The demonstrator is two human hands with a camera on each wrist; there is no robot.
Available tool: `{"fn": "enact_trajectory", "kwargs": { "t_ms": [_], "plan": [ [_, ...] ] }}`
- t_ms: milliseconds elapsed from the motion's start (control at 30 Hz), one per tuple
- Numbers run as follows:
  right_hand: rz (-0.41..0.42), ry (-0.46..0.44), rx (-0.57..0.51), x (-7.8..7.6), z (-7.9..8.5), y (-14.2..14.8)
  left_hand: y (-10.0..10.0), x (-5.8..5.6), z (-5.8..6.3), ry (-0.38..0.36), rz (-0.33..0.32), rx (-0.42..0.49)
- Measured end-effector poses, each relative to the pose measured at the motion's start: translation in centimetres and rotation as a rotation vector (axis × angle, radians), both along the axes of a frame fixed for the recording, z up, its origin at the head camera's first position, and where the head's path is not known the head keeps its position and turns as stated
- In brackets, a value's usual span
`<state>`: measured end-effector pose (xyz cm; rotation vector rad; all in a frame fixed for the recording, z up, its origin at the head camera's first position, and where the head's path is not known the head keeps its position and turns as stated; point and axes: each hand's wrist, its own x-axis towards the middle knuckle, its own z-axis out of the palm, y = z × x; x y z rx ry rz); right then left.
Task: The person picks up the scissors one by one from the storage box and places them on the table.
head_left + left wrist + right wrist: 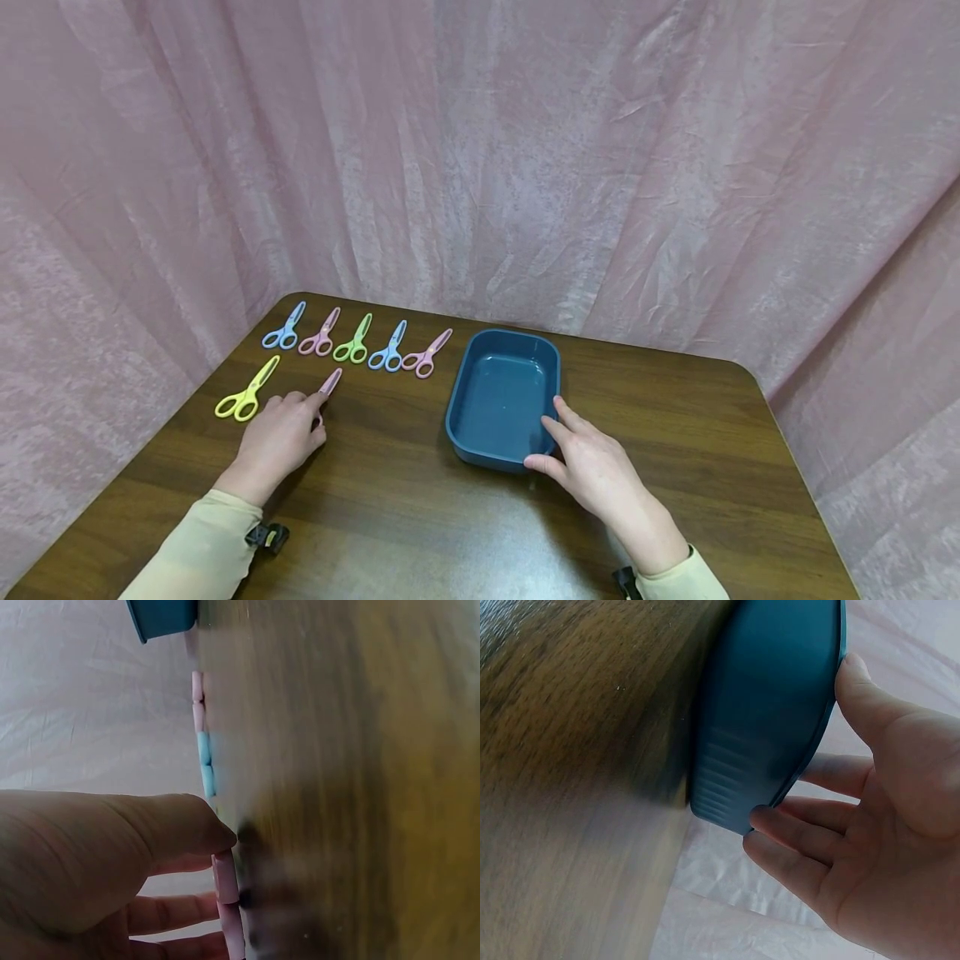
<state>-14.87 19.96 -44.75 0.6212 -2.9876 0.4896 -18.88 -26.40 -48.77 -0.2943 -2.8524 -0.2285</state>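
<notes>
My left hand pinches a pair of pink scissors lying on the table, with the blade end pointing away past the fingers. In the left wrist view, my thumb touches the edge of the pink handles and the fingers lie behind them. Just left of this hand are yellow scissors. At the table's middle stands a dark blue rectangular tray, its inside bare. My right hand rests on its near right corner, fingers spread and fairly straight, thumb and fingertips touching the rim.
Along the far left edge runs a row of scissors: blue, pink, green, another blue and another pink. A pink curtain hangs behind the brown wooden table.
</notes>
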Motion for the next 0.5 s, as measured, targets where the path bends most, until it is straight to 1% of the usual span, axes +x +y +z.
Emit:
{"fn": "enact_trajectory", "kwargs": {
  "t_ms": [133, 400, 500],
  "plan": [
    [0.002, 0.003, 0.001, -0.06, -0.01, -0.01, -0.18, -0.1, 0.05, -0.012, 0.006, 0.001],
    [0.003, 0.004, 0.004, -0.09, -0.08, -0.07, -0.26, -0.13, 0.29, -0.075, 0.03, -0.002],
    [0.003, 0.002, 0.005, -0.09, -0.1, -0.07, -0.24, 0.04, 0.29, -0.074, 0.032, -0.007]
  ]
}}
